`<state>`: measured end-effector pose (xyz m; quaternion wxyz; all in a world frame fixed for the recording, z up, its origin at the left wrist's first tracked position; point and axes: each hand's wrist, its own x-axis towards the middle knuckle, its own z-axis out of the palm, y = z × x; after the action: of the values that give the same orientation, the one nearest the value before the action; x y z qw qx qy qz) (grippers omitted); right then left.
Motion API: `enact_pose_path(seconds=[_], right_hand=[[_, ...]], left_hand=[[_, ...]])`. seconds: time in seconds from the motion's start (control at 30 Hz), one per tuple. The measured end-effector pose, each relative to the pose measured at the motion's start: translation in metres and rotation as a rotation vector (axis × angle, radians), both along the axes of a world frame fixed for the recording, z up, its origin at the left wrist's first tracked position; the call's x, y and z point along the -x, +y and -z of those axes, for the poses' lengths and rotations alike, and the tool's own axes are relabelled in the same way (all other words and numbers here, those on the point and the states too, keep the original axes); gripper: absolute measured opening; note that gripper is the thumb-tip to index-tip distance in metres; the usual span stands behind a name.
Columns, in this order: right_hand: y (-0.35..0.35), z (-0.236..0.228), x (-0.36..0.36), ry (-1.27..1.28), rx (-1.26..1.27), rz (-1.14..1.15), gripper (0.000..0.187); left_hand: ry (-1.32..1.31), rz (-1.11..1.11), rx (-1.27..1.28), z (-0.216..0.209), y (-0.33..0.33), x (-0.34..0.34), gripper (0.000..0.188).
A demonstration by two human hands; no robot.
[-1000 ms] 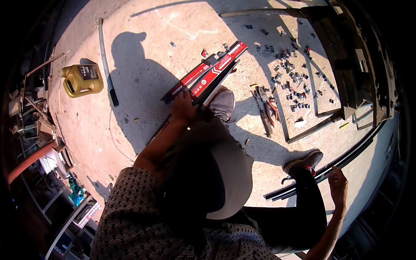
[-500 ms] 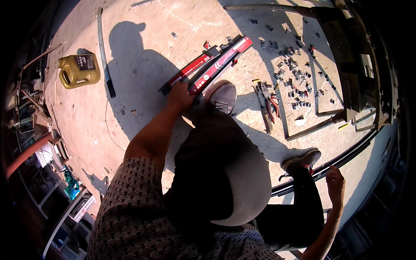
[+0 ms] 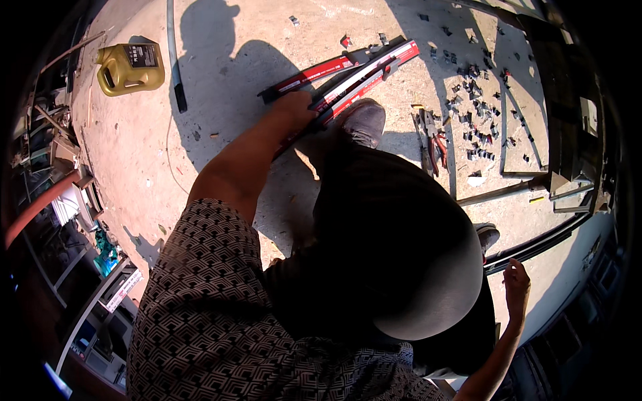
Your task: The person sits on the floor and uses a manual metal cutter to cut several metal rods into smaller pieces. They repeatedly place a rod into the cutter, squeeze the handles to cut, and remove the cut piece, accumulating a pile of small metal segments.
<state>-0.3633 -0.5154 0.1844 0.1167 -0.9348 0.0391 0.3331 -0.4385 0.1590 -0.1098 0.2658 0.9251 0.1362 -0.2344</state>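
Our left hand reaches forward, closed around the near end of long, straight red-and-black strips beside our grey shoe. Our right hand is well apart, fingers curled; we cannot tell whether it holds anything.

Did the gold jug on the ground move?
No: the gold jug is in the same spot, left of the grey rod; only the camera's view shifted.

A sunlit workshop yard, it seems: pliers and scattered small offcuts lie on the concrete floor, with piled scrap along its left edge.
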Motion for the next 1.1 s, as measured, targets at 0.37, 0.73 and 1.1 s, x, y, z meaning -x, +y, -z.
enact_pose_path(seconds=[0.37, 0.73, 1.1], right_hand=[[0.012, -0.002, -0.004, -0.007, 0.034, -0.032, 0.034], [0.018, -0.008, -0.004, -0.021, -0.044, -0.005, 0.031], [0.035, -0.025, -0.01, -0.151, -0.015, -0.031, 0.026]], left_hand=[[0.037, -0.048, 0.113, 0.014, 0.016, -0.007, 0.04], [-0.155, -0.159, 0.088, -0.013, -0.003, 0.007, 0.032], [-0.588, -0.062, -0.226, -0.047, -0.021, 0.034, 0.024]])
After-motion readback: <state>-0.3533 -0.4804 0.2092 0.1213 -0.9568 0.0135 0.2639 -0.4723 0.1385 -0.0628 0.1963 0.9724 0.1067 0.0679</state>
